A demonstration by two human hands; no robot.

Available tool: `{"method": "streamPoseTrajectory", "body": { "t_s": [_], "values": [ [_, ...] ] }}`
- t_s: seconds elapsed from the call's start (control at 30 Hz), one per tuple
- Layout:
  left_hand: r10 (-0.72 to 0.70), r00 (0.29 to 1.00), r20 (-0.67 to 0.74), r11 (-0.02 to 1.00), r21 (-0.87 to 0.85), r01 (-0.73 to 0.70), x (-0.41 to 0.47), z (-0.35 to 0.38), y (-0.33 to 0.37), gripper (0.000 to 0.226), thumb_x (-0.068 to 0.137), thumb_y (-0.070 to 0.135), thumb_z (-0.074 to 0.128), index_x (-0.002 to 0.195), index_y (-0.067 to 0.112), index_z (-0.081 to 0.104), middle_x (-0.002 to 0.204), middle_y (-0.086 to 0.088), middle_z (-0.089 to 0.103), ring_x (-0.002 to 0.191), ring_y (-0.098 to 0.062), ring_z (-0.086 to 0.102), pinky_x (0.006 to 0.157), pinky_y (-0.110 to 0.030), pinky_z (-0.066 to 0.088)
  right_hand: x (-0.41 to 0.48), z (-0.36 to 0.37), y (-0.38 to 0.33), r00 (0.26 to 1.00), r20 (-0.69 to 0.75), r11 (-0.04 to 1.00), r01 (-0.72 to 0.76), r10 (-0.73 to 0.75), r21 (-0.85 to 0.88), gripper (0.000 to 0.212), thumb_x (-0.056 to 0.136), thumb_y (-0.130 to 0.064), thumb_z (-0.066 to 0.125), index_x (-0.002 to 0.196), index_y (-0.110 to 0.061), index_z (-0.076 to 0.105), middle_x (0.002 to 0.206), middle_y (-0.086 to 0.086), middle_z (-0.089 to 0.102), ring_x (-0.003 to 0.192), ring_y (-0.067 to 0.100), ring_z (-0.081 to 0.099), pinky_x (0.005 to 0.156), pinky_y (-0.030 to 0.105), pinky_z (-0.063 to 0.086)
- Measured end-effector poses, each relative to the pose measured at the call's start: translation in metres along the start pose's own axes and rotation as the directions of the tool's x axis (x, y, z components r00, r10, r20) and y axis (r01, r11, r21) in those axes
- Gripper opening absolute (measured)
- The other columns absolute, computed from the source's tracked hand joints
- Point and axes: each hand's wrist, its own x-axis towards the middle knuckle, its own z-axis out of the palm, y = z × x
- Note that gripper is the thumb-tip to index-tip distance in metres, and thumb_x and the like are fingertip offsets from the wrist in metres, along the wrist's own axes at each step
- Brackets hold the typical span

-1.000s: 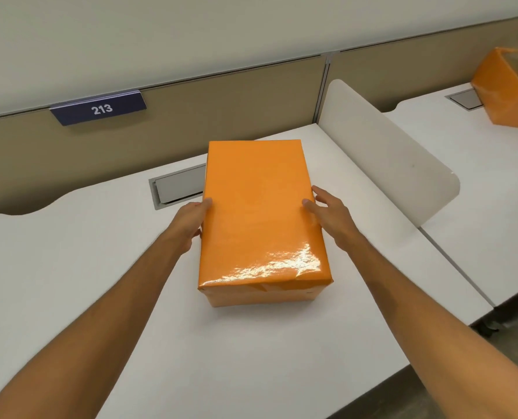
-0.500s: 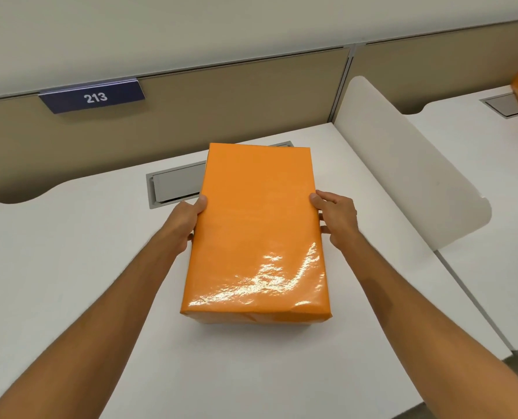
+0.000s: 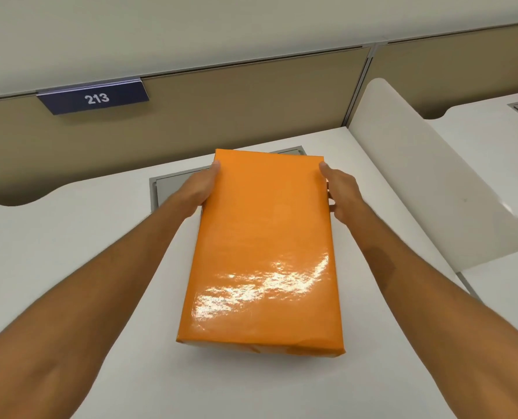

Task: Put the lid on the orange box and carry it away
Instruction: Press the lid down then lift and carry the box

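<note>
The orange box [image 3: 263, 252], glossy and with its lid on, fills the middle of the head view, raised off the white desk [image 3: 85, 252] and close to the camera. My left hand [image 3: 198, 184] grips its left side near the far corner, thumb on the top edge. My right hand [image 3: 340, 189] grips the right side opposite, thumb on top and fingers curled down the side. The box's underside and most of my fingers are hidden.
A grey cable hatch [image 3: 173, 186] is set in the desk behind the box. A beige partition carries a blue sign "213" [image 3: 96, 98]. A white curved divider [image 3: 427, 182] stands to the right, with a second desk [image 3: 493, 140] beyond it.
The box has come up off the desk and nearer to the camera. Both hands have slid toward its far corners. The view has shifted left, so the other orange box is out of sight.
</note>
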Motion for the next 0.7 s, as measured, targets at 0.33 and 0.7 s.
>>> {"method": "streamPoseTrajectory", "body": {
  "t_s": [0.33,0.7],
  "values": [
    [0.006,0.992,-0.124,0.998,-0.060,-0.014,0.041,0.011,0.000,0.046,0.107,0.049,0.032,0.111,0.012,0.060,0.123,-0.014,0.060,0.118,-0.033,0.059,0.109,-0.051,0.045,0.031,0.011,0.006,0.987,-0.162,1.000,0.021,-0.022,-0.008,0.031,0.090,-0.049,0.071,0.076,-0.024,0.060,0.086,-0.001,0.064,0.085,0.022,0.063,0.069,0.041,0.053],
    [0.059,0.997,-0.053,0.991,0.121,-0.052,0.015,0.001,-0.012,0.079,0.100,0.068,0.025,0.154,0.012,0.040,0.150,-0.012,0.053,0.134,-0.033,0.054,0.114,-0.055,0.042,0.001,0.005,0.016,0.983,-0.039,0.935,0.157,-0.178,-0.318,0.057,0.101,-0.062,0.036,0.118,-0.017,0.067,0.125,0.009,0.068,0.102,0.023,0.065,0.094,0.045,0.053]
  ]
}}
